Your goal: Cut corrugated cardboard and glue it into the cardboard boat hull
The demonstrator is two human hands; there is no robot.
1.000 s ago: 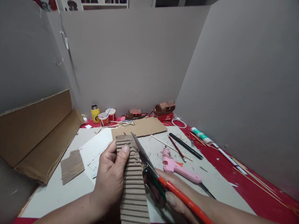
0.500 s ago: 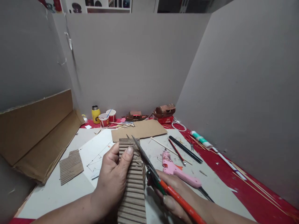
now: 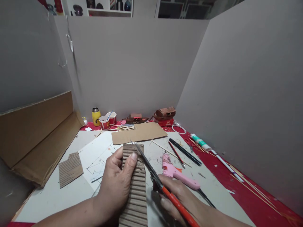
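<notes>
My left hand grips a long strip of corrugated cardboard, thumb on its ridged face and fingers behind. The strip stands toward me, its torn top layer showing near the upper end. In my right hand is a pair of scissors with red handles. Their dark, pointed blades lie along the strip's upper right edge, tips crossing its top end. The blades look close together, with a narrow gap at the tips. My right fingers are partly hidden behind the handles.
A pink glue gun, a black rod and a pencil lie at right. A smaller corrugated piece and a drawing sheet are at left. Flat cardboard, paper cups and model boats sit farther back.
The scissor blades have drawn closer together along the strip's edge. The whole view has shifted slightly; both hands keep their hold.
</notes>
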